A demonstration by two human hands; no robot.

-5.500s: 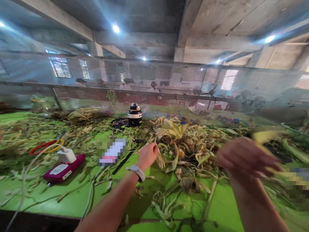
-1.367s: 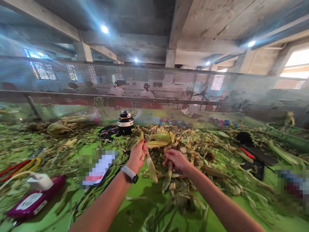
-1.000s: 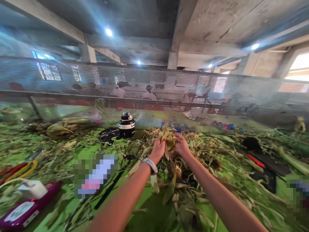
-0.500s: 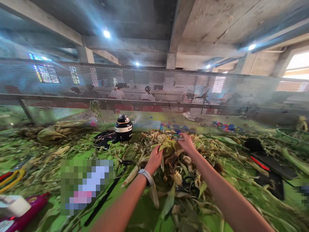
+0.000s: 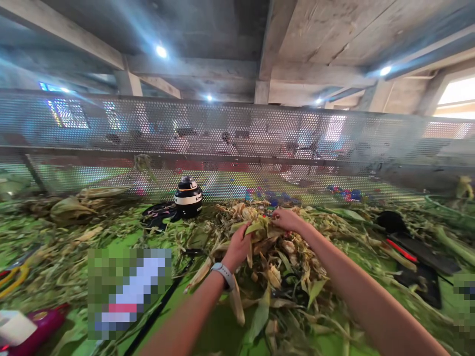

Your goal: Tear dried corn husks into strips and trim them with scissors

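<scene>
My left hand (image 5: 238,247), with a pale watch on the wrist, is closed on a yellow-green corn husk (image 5: 257,226) above a heap of dried husks (image 5: 272,277). Just to the right, my right hand (image 5: 287,220) has its fingers pressed together at the far edge of that husk. What it pinches is too small and blurred to make out. A small red spot shows between the two hands. Loose husk strips lie under and around both wrists.
A black jar-shaped bottle (image 5: 188,198) with a white band stands behind the heap, before a perforated metal screen (image 5: 237,180). Yellow-handled scissors (image 5: 17,279) and a magenta object (image 5: 46,320) lie at left. Dark items (image 5: 419,257) with a red strip lie at right.
My right hand has turned, its fingers drawn in closer together beside the husk. A thin shiny piece seen at its fingertips before no longer shows. My left hand keeps its hold.
</scene>
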